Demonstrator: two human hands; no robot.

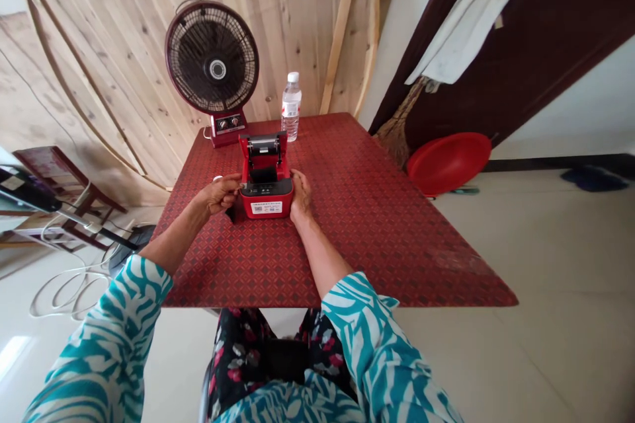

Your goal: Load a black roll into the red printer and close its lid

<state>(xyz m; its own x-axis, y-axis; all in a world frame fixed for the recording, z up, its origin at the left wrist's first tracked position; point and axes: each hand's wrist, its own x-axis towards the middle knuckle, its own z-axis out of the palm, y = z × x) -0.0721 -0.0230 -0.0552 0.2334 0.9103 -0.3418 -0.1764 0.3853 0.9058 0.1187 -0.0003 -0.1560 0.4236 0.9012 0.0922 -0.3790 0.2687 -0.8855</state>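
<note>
A small red and black device (266,205) stands on the red patterned table, its lid raised and its black inside showing. A white label is on its front. My left hand (221,194) is at the device's left side, fingers curled, the fingertips at its edge. Against the right side lies my right hand (300,195), its fingers wrapped round that side and partly hidden behind it. A small dark piece lies just left of the device, below my left hand.
Behind the device are a dark red fan (212,59) and a water bottle (291,109). The patterned table (377,238) extends right. A red basin (449,162) and a broom stand beyond its right edge. Chair and coiled cable are at left.
</note>
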